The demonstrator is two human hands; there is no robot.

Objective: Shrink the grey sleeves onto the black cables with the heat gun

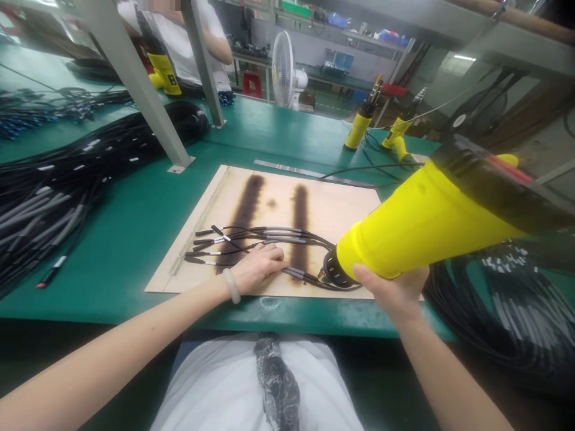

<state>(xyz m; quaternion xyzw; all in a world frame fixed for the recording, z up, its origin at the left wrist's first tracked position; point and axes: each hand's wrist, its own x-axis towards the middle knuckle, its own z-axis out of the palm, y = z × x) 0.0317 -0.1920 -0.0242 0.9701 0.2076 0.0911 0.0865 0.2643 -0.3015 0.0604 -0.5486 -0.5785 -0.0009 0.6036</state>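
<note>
A large yellow heat gun (pixel 404 218) with a black nozzle guard is gripped from below in my right hand (pixel 398 293). Its nozzle end is just above the cables at the right part of a scorched wooden board (pixel 173 278). Several thin black cables (pixel 321 239) with grey sleeves lie across that board, their plug ends pointing left. My left hand (pixel 259 266), with a pale bangle at the wrist, rests low on the board, fingers closed on the nearest cable. A grey sleeve (pixel 294 273) on this cable shows between the hand and the nozzle. My left fingertips are partly hidden.
Bundles of black cables lie at the left (pixel 54 179) and right (pixel 498 317) of the green table (pixel 251 129). Two yellow heat guns stand at the back right, near a metal ruler (pixel 291 169). A grey post (pixel 148 102) rises at left. Beyond is another person beside a heat gun (pixel 166 75).
</note>
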